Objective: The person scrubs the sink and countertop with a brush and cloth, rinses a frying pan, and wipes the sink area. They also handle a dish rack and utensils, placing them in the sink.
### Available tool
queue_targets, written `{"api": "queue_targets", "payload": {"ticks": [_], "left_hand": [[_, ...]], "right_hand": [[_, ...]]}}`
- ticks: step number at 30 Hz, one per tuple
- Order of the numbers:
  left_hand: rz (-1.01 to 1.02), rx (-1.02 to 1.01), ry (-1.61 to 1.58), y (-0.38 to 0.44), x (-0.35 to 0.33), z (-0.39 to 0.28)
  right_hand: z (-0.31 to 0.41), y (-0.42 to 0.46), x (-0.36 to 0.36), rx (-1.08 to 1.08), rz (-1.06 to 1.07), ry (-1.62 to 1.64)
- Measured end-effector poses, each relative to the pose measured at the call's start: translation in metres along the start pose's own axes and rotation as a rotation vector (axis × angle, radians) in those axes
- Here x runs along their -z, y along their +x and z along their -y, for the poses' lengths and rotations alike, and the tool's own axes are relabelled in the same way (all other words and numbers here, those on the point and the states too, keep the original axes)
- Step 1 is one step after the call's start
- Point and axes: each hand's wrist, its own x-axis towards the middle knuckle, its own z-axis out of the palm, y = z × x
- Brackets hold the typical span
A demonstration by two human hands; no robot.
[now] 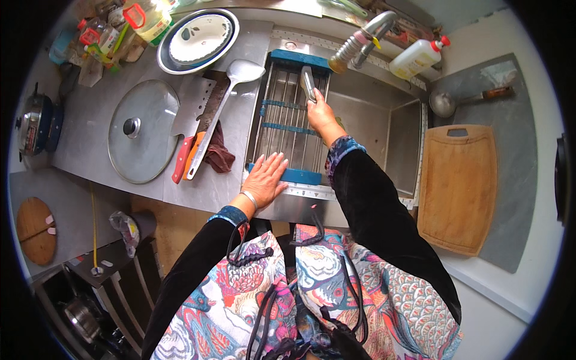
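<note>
A rack (294,153) of metal rods with blue end bars and blue cross straps lies over the left part of a stainless steel sink (360,105). My left hand (265,179) rests palm down at the left end of the near blue bar, fingers stretched out, gripping nothing. Farther up, my right hand (321,114) is closed around a short grey hand tool (308,81), whose exact kind I cannot tell. The tool's far end is over the rack, just short of the far blue bar. Part of the rack's right side is hidden by this hand.
Left of the sink lie a slotted spatula-like metal turner (225,103), a cleaver (192,105), a dark cloth (219,150) and a glass lid (148,148). Bowls (198,38) stand behind. A faucet (360,42) and bottle (416,58) are at back right, a cutting board (458,189) and ladle (445,103) at right.
</note>
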Motion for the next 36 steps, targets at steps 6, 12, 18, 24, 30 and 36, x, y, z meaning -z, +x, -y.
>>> {"api": "queue_targets", "payload": {"ticks": [6,12,18,24,30,36], "left_hand": [[-0.051,0.005,0.02,0.001,-0.005,-0.003],[-0.08,0.026,0.017,0.004,-0.009,-0.004],[-0.072,-0.009,-0.011,0.002,-0.007,-0.008],[-0.06,-0.019,-0.009,0.0,-0.007,-0.003],[-0.046,0.006,-0.003,0.001,-0.006,-0.002],[-0.065,-0.021,-0.022,0.001,-0.005,-0.006]], "right_hand": [[-0.005,-0.048,0.008,-0.105,0.199,-0.039],[0.037,-0.13,0.059,-0.198,0.645,-0.199],[0.031,-0.075,0.047,-0.209,0.423,-0.036],[0.036,-0.056,0.006,-0.223,0.224,-0.022],[0.032,-0.126,0.037,-0.212,0.484,-0.17],[0.02,-0.043,0.042,-0.186,0.167,-0.079]]}}
